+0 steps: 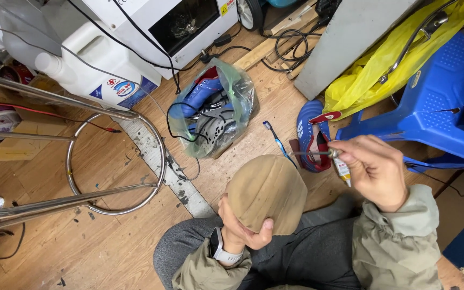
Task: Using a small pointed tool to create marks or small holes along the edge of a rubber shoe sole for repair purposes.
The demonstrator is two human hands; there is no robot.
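Gripping a tan shoe sole (267,193) from below, the left hand (241,232) has thumb and fingers (264,228) clamped on its near edge, sole propped above the lap. The right hand (372,171) pinches a small glue tube (341,165), its fingers (350,150) closed around it, beside the sole's right edge, apart from it.

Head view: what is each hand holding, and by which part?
The left hand grips the tan sole-shaped piece by its lower edge. The right hand pinches a small tube near its nozzle end.
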